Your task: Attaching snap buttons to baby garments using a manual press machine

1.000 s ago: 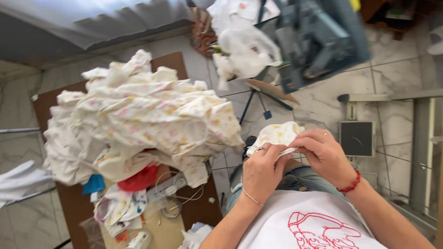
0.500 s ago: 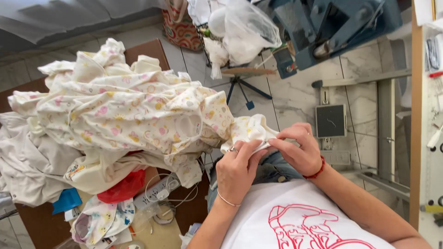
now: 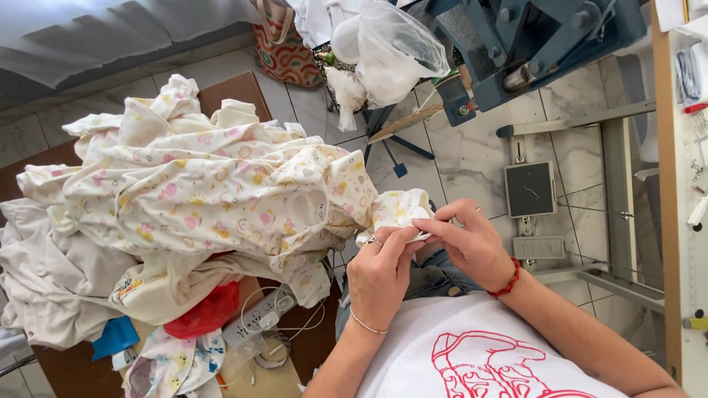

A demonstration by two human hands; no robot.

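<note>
A small cream garment [image 3: 398, 210] with a pastel print is pinched between both hands in front of my chest. My left hand [image 3: 380, 273], with a thin bracelet and a ring, grips its lower edge. My right hand [image 3: 468, 243], with a red cord at the wrist, holds the same edge from the other side, fingers closed on the fabric. Just to the left lies a big heap of similar printed baby clothes [image 3: 199, 199], and the held piece touches it.
Plain beige cloth [image 3: 51, 280], a red bag [image 3: 203, 313] and a white power strip with cables [image 3: 262, 313] lie under the heap on a brown table. A blue machine [image 3: 531, 44], plastic bags [image 3: 391, 51], a grey foot pedal [image 3: 529, 189] on the tiled floor and a worktable edge [image 3: 667, 221] stand ahead and right.
The view has shifted, so the heap and hands sit further left and lower. Both hands have kept their hold on the small garment, with fingers working along its edge.
</note>
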